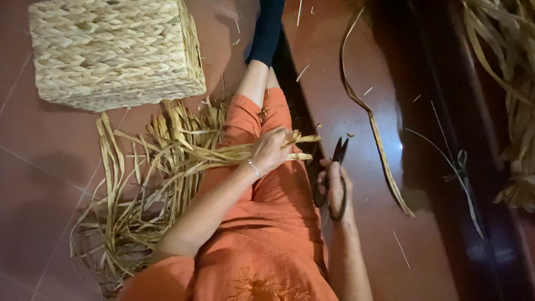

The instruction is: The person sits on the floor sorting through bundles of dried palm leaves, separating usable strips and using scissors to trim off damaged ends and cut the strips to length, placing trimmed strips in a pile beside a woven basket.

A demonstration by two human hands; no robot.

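Observation:
My left hand [271, 150] grips a bundle of dried straw strands [184, 161] across my lap, their cut ends sticking out past my fingers to the right. My right hand [334, 187] holds black scissors [337, 153] beside my right thigh, blades pointing up and slightly apart, a short way right of the strand ends. I sit on the floor in orange clothes with legs stretched forward.
A woven straw basket [114, 50] lies on the reddish tiled floor at upper left. Loose strands spread in a heap [128, 223] at my left. A long single strand [373, 122] lies at right; more dried straw [515, 83] piles at the far right edge.

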